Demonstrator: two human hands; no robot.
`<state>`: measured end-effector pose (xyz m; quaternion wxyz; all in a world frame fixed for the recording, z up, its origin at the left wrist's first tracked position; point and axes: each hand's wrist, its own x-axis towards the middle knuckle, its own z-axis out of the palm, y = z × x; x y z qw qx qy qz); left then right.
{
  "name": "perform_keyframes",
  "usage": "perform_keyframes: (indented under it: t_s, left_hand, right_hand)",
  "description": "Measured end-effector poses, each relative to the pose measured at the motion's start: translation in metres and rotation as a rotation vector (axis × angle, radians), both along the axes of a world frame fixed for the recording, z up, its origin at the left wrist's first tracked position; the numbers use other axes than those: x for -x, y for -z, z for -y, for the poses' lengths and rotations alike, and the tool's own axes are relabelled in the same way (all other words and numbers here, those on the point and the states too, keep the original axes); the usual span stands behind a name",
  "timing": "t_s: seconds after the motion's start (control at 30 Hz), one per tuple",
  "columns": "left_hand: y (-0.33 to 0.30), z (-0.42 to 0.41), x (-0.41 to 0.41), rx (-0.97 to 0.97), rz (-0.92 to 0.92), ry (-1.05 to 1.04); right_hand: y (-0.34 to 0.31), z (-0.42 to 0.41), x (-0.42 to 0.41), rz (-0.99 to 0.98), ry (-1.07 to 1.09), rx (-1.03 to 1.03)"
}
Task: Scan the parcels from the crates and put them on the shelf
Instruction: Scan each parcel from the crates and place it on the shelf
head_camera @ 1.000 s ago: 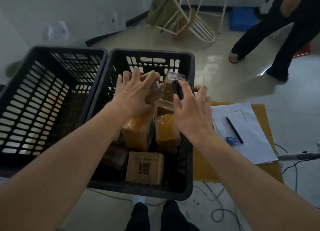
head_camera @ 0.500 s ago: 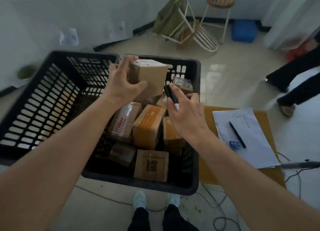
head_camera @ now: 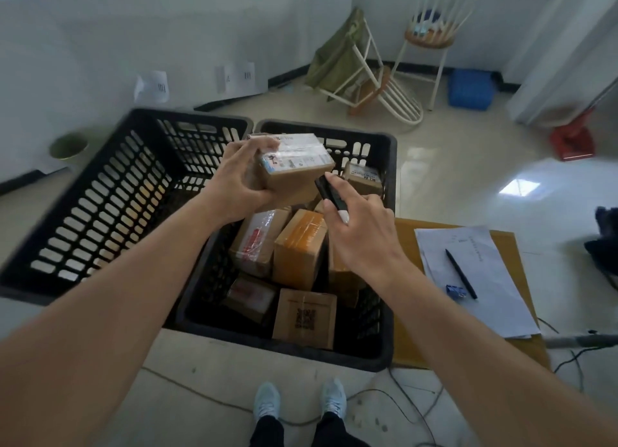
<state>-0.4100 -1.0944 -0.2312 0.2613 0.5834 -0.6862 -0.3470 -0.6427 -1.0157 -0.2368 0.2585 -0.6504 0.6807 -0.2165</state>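
Since half a second ago the parcel (head_camera: pixel 294 169) has been tilted, label side now turned up toward the scanner (head_camera: pixel 329 197). It is gripped by the left hand (head_camera: pixel 239 185), fingers curled round its near end, above the right crate (head_camera: pixel 384 356). The scanner is pinched in the right hand (head_camera: pixel 363 234), tip just beside the parcel. Other parcels lie in that crate. The left crate (head_camera: pixel 100 192) stands alongside, touching.
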Motion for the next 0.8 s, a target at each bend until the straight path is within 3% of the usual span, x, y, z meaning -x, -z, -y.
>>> perform_keyframes:
  t_s: [0.2, 0.4, 0.5, 0.8]
  left_hand:
    - [0.000, -0.005, 0.008, -0.081, -0.114, -0.075]
    - [0.009, -0.008, 0.000, 0.047, -0.040, -0.132]
    - [0.010, -0.008, -0.006, -0.010, 0.003, -0.199]
    - [0.007, -0.017, -0.025, -0.047, -0.233, -0.086]
  right_hand:
    - [-0.002, -0.008, -0.003, 0.005, 0.004, 0.003]
    - [-0.011, -0.011, -0.002, 0.062, -0.051, -0.035]
    - [-0.017, -0.010, -0.002, 0.121, -0.092, -0.081]
    - [-0.037, -0.014, -0.001, 0.112, -0.262, -0.085]
